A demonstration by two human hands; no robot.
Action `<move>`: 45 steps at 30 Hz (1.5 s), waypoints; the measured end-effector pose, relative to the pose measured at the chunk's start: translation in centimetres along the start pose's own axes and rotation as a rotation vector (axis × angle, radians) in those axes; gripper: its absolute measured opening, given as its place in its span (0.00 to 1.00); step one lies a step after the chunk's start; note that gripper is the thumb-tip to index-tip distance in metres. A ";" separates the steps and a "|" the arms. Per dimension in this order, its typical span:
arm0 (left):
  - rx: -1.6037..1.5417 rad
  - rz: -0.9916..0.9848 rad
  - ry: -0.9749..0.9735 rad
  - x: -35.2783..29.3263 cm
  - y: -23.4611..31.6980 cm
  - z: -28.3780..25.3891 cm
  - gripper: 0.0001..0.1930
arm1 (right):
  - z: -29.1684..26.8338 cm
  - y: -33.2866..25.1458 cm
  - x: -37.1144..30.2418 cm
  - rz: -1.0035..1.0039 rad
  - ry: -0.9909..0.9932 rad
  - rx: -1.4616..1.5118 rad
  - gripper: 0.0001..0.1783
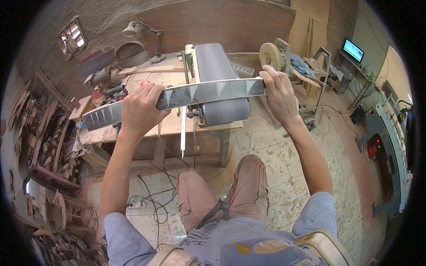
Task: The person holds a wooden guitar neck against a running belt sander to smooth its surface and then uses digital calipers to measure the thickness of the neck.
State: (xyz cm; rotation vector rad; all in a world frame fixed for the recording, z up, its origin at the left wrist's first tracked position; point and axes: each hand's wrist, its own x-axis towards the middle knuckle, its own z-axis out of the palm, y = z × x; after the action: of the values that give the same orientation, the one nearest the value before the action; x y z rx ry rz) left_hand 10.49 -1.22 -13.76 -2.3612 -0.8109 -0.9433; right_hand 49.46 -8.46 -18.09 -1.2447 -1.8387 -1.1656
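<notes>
A long, narrow board [213, 91] with a grey face and a row of pale triangles is held level in front of me. My left hand [141, 110] is closed around it left of its middle, so part of the board sticks out beyond that hand. At the other end my right hand [280, 95] grips it, fingers over the top edge. Directly behind the board is a belt sander with a wide grey belt [216, 64]; its front roller [226, 111] shows below the board. Whether the board touches the belt, I cannot tell.
The sander stands at a dusty wooden workbench [153, 80] with a desk lamp [129, 30]. A round buffing wheel [268, 54] is to its right. Black cables [155, 199] lie on the tiled floor. Wood scraps fill a rack [53, 128] at left; a grey machine [384, 155] stands at right.
</notes>
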 end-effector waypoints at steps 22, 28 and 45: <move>-0.030 -0.105 -0.065 0.5 -3.0 0.2 0.27 | -2.5 5.7 -2.7 0.034 -0.112 0.012 0.25; 0.046 -0.037 0.060 0.1 -3.1 1.2 0.24 | -2.4 6.2 -3.2 -0.008 -0.033 -0.074 0.28; 0.066 -0.053 -0.012 -0.2 -2.9 0.4 0.23 | -3.7 5.9 -2.5 -0.010 -0.051 0.003 0.32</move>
State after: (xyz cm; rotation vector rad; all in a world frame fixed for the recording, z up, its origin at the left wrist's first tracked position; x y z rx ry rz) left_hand 8.60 1.02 -13.59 -2.3012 -0.8999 -0.9113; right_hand 55.89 -11.81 -16.74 -1.2753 -1.8853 -1.1460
